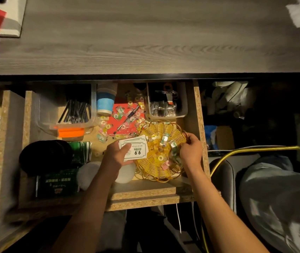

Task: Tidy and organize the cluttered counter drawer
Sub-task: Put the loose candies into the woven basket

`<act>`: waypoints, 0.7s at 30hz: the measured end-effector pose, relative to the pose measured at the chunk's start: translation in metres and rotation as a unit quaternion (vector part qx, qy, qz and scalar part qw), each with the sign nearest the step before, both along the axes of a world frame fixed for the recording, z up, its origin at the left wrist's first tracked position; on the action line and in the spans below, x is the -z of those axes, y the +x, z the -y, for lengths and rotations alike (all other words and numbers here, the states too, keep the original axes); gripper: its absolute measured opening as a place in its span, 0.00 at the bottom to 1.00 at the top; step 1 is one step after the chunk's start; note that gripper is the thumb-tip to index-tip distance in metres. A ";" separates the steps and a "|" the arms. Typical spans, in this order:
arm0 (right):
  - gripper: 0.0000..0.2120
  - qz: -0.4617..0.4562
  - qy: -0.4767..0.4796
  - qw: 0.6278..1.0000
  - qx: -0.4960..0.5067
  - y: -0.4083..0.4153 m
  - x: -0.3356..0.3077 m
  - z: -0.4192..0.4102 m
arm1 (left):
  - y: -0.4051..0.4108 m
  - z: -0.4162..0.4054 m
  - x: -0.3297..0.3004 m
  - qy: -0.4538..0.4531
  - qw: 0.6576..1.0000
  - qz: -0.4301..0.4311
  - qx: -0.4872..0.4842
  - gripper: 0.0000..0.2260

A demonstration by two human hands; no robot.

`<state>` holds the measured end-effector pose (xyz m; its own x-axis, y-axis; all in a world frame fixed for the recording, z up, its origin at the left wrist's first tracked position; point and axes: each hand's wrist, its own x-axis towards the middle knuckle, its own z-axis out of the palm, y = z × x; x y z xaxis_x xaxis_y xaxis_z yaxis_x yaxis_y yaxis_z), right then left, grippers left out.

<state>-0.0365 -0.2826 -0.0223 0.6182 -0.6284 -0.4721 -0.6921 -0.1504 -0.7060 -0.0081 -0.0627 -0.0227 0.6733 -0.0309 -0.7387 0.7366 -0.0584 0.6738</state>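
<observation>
Hands: the left hand (117, 155) grips a stack of white price cards (134, 148), thumb curled over the top card, at lower centre of the frame. The right hand (191, 150) pinches the right rim of the gold wire basket (159, 170), fingers curled on the wire.

Drawer (198, 114), left to right: black round object (45, 157) and green packets (59, 181) at lower left; clear tub of dark straws (76, 110) with an orange piece (70, 132) at its front edge; blue paper cup (105, 105); red card (125, 123) with a pen (127, 119) lying across it; clear tub of clips (165, 106) at upper right.

Progress, as judged: early to middle. A few wrapped sweets (107, 126) sit in the basket, but most lie scattered over the red card and drawer floor. Gathering those, placing the cards and squaring the left-side items all appear outstanding
</observation>
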 end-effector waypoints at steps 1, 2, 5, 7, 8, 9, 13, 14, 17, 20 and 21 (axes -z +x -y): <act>0.17 0.003 0.006 1.000 0.005 0.000 0.000 0.001 | -0.001 -0.004 -0.004 -0.016 1.000 0.005 -0.017 0.05; 0.17 0.006 0.009 1.000 0.009 0.001 0.000 0.001 | -0.002 -0.007 -0.005 -0.034 0.998 -0.003 -0.048 0.07; 0.16 0.018 0.036 0.999 0.009 0.004 0.001 -0.002 | -0.002 -0.017 -0.008 -0.072 0.992 -0.031 -0.102 0.12; 0.16 0.035 0.069 0.997 0.004 0.005 0.000 -0.008 | 0.002 -0.019 -0.010 -0.097 0.986 -0.050 -0.124 0.14; 0.17 0.042 0.088 0.995 0.001 0.005 0.000 -0.012 | 0.004 -0.019 -0.009 -0.109 0.984 -0.055 -0.134 0.13; 0.16 0.049 0.112 0.992 -0.004 0.006 0.000 -0.016 | 0.007 -0.017 -0.012 -0.093 0.987 -0.042 -0.127 0.11; 0.13 0.090 0.216 0.971 -0.042 0.012 -0.001 -0.033 | 0.014 -0.016 -0.016 -0.036 0.994 -0.007 -0.100 0.10; 0.11 0.094 0.240 0.965 -0.054 0.015 -0.001 -0.036 | 0.013 -0.021 -0.019 -0.016 0.994 0.014 -0.104 0.08; 0.15 0.060 0.269 0.961 -0.027 0.023 0.008 -0.043 | 0.012 -0.049 -0.022 0.048 0.991 0.087 -0.087 0.09; 0.11 0.019 0.135 0.991 -0.011 0.019 0.032 -0.051 | 0.011 -0.084 -0.023 0.077 0.987 0.114 -0.085 0.12; 0.12 0.006 0.091 0.995 -0.047 0.015 0.040 -0.054 | 0.008 -0.095 -0.024 0.072 0.986 0.118 -0.094 0.12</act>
